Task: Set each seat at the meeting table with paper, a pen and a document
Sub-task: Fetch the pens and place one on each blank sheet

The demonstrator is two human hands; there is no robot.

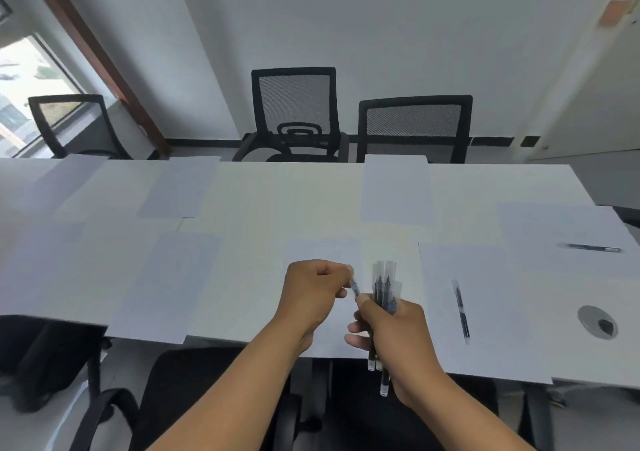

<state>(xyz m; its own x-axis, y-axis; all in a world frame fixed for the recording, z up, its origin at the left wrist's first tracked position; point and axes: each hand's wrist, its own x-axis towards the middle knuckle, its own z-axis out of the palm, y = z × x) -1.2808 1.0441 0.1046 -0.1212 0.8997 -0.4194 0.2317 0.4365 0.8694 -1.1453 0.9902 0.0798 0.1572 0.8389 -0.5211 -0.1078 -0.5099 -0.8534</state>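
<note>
The right hand [398, 340] is nearest, its fingers [356, 338] wrapped round a bundle of pens [382, 298], held as a stock to deal from. The bundle stands roughly upright above the near desk [263, 194] edge, long axis running away from the person, capped tips pointing to the far side. Just left of it, the left hand [313, 295] pinches one pen [355, 286] by its upper end, probably drawing it out for the sheet [322, 253] beneath. This pen tilts, top end leaning left. To the right, a pen [462, 310] lies on the next sheet [485, 312], long axis near to far. Farther right, another pen [590, 248] lies crosswise on its sheet [568, 229]. Across the desk, more sheets lie before the chairs [414, 127], penless.
</note>
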